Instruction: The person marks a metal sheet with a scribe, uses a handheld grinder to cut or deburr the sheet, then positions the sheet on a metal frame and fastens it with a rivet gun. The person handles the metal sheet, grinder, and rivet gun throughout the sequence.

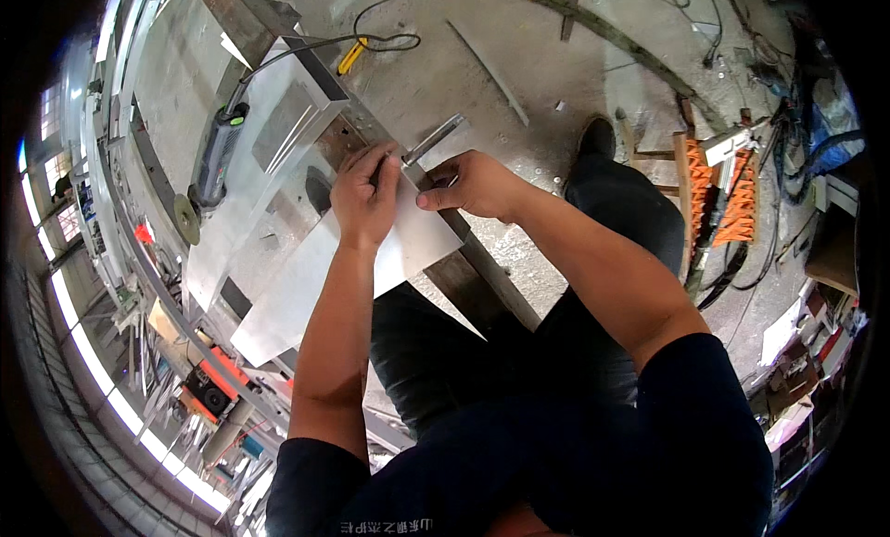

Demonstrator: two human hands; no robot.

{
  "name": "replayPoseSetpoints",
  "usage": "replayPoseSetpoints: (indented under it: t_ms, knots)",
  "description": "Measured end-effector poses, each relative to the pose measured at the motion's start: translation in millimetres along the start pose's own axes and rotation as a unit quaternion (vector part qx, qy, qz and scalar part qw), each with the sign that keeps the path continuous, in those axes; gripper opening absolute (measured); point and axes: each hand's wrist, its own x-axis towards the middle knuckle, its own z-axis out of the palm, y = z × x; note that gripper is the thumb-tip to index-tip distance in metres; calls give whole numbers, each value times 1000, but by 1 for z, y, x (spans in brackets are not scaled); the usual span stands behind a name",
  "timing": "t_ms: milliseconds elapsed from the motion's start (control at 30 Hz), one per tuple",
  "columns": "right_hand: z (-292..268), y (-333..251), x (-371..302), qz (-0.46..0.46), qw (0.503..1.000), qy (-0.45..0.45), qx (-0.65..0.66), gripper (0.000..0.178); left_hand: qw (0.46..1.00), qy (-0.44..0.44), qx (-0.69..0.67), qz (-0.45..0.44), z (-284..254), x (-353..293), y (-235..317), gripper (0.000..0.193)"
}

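A short shiny metal tube point(436, 139) slants up and to the right, its near end meeting the curled fingertips of my left hand point(364, 196). That hand is closed and lies over the upper part of a pale bent metal sheet point(413, 240). To its right, my right hand point(475, 186) has its thumb and fingers bent into a pinch at the sheet's right edge. What sits between them, if anything, is hidden. Under the sheet runs a dark steel bar point(477, 282), pointing toward my legs.
An angle grinder point(219, 157) with a round disc lies left of my hands, its cord running up to a yellow utility knife point(352, 56) on the floor. Another metal sheet point(243, 236) lies below it. Orange zigzag pieces point(737, 198) and cables stand at right.
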Motion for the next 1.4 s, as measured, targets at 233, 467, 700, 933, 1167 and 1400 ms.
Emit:
replayPoseSetpoints:
  t_ms: [233, 467, 700, 933, 1167, 1400]
  knots:
    - [-3, -1, 6, 2, 998, -7, -64, 43, 999, -5, -1, 31, -1, 4, 6, 18]
    - [2, 1, 6, -15, 999, 10, -39, 37, 998, 0, -17, 59, 3, 5, 0, 21]
    - [2, -1, 6, -19, 997, 20, -72, 40, 999, -5, -35, -27, 3, 3, 7, 20]
    - [-5, -9, 5, 14, 996, -28, -88, 35, 999, 16, -37, -12, 5, 4, 2, 21]
    - [-3, -4, 5, 4, 996, -19, -84, 37, 1000, 16, -14, 5, 5, 4, 5, 21]
    - [-2, -6, 6, 5, 994, -17, -108, 36, 999, 21, 3, 37, 7, 3, 3, 20]
